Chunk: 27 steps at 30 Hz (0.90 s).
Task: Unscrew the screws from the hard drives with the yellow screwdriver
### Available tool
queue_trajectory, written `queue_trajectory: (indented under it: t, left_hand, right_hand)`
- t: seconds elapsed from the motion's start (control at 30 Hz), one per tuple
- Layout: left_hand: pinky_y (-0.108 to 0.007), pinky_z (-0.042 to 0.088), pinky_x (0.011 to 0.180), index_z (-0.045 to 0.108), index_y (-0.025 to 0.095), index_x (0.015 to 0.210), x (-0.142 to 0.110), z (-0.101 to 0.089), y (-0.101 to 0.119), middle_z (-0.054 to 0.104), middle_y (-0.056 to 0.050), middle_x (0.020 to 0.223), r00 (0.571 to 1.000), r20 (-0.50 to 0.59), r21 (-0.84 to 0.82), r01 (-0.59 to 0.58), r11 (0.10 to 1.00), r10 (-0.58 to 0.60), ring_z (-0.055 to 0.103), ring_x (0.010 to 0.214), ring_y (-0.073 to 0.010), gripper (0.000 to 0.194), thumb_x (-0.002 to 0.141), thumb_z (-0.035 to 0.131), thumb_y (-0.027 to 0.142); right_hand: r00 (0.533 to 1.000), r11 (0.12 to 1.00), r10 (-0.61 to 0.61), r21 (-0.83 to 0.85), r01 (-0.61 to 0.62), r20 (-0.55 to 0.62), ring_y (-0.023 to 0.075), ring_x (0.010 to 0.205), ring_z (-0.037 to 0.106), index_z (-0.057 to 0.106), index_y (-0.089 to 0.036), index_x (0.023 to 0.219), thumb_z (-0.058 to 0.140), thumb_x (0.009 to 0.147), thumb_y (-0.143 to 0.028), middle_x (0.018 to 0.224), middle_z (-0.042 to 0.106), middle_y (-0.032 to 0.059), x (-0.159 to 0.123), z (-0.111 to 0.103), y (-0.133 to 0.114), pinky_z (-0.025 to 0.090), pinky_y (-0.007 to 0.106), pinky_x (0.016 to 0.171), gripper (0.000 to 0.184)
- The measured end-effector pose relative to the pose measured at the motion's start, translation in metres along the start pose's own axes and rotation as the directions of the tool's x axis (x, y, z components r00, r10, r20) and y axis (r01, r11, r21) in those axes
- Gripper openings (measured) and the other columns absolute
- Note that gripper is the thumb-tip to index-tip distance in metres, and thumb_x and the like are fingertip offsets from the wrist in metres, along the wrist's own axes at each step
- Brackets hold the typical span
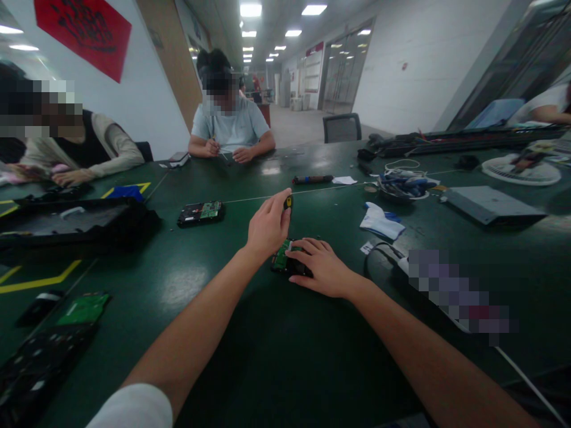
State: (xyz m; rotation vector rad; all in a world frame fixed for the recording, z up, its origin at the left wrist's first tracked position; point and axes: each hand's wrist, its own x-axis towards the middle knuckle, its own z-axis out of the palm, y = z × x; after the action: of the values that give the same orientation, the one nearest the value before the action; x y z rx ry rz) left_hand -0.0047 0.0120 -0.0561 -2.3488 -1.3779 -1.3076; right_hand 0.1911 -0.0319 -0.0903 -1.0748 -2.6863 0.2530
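Near the middle of the table, my left hand (270,223) is closed around the black and yellow handle of a screwdriver (288,202). The handle stands roughly upright above a hard drive (282,257) with a green circuit board; the tool's lower end is hidden by my fingers. My right hand (322,268) rests across the right part of that drive, fingers over its top and thumb at its near side. My hand covers much of the drive.
Another hard drive (200,213) lies beyond my left arm, and a larger board-bearing unit (57,351) sits at near left. A black tray (75,223) is farther left. To the right are a glove (381,221), a power strip (450,291) and a grey metal box (493,205). People sit across the table.
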Motion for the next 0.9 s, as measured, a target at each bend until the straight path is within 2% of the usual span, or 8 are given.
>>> queue_trajectory:
  t: [0.13,0.23,0.37,0.47,0.6,0.77,0.9]
  left_hand:
    - [-0.043,0.058,0.094,0.048,0.022,0.141,0.0,0.0009,-0.0014,0.067,-0.015,0.136,0.996,0.007,-0.056,0.084,0.995,-0.084,0.071,0.109,-0.0258,0.046,0.099,0.062,0.032]
    - [-0.042,0.059,0.09,0.051,0.024,0.132,0.0028,-0.0001,-0.0019,0.07,-0.01,0.126,0.995,0.017,-0.136,0.103,0.985,-0.102,0.072,0.098,-0.0233,0.041,0.095,0.068,0.03]
    - [-0.038,0.058,0.092,0.059,0.024,0.128,0.0069,-0.0034,-0.002,0.066,-0.01,0.125,0.999,-0.009,-0.134,0.036,0.99,-0.037,0.068,0.108,-0.0224,0.034,0.095,0.065,0.02]
    - [-0.037,0.057,0.096,0.061,0.023,0.134,0.0072,-0.0044,-0.0024,0.064,-0.011,0.129,1.0,-0.013,-0.074,0.023,0.997,-0.024,0.065,0.117,-0.0232,0.038,0.097,0.059,0.014]
    - [-0.041,0.054,0.102,0.055,0.022,0.141,0.0043,-0.0021,-0.0031,0.066,-0.013,0.135,0.999,0.008,-0.015,0.041,0.999,-0.041,0.065,0.123,-0.0256,0.041,0.1,0.057,0.018]
    - [-0.043,0.057,0.094,0.054,0.022,0.132,0.0028,0.0004,-0.003,0.07,-0.013,0.128,0.993,-0.016,-0.053,0.118,0.992,-0.119,0.071,0.109,-0.0265,0.045,0.093,0.074,0.035]
    - [-0.043,0.058,0.093,0.057,0.022,0.129,0.0054,-0.003,-0.0018,0.07,-0.012,0.124,0.996,-0.021,-0.079,0.085,0.993,-0.087,0.069,0.107,-0.025,0.037,0.095,0.07,0.025]
  right_hand:
    - [1.0,1.0,-0.003,-0.001,0.003,0.0,0.0412,0.147,0.041,0.058,-0.025,0.149,0.068,0.096,-0.053,0.157,0.051,0.0139,-0.0006,-0.0005,0.0003,0.033,0.064,0.119,0.061]
    - [1.0,1.0,-0.003,-0.002,0.003,-0.003,0.041,0.147,0.041,0.058,-0.026,0.15,0.068,0.096,-0.053,0.157,0.051,0.0133,-0.0009,0.0003,0.0011,0.034,0.063,0.118,0.061]
    - [1.0,1.0,-0.006,-0.003,0.006,-0.008,0.0405,0.147,0.041,0.058,-0.025,0.15,0.069,0.096,-0.053,0.157,0.051,0.013,-0.0008,0.002,0.0023,0.033,0.062,0.119,0.062]
    - [1.0,1.0,-0.006,-0.004,0.006,-0.005,0.0404,0.147,0.041,0.058,-0.024,0.149,0.069,0.096,-0.053,0.157,0.051,0.0137,-0.0005,0.0023,0.0022,0.032,0.062,0.12,0.062]
    - [1.0,1.0,0.005,-0.007,-0.005,0.008,0.0415,0.147,0.04,0.058,-0.024,0.15,0.069,0.096,-0.053,0.158,0.051,0.0128,-0.0002,0.0017,0.0014,0.033,0.063,0.119,0.062]
    - [1.0,1.0,-0.001,-0.006,0.001,-0.003,0.0414,0.147,0.041,0.057,-0.026,0.15,0.068,0.096,-0.054,0.158,0.051,0.0127,-0.0004,0.0017,0.0015,0.033,0.064,0.118,0.062]
    - [1.0,1.0,-0.006,-0.005,0.006,-0.002,0.0409,0.147,0.041,0.058,-0.024,0.15,0.068,0.096,-0.054,0.158,0.051,0.0131,-0.0005,0.0016,0.0017,0.033,0.062,0.119,0.062]
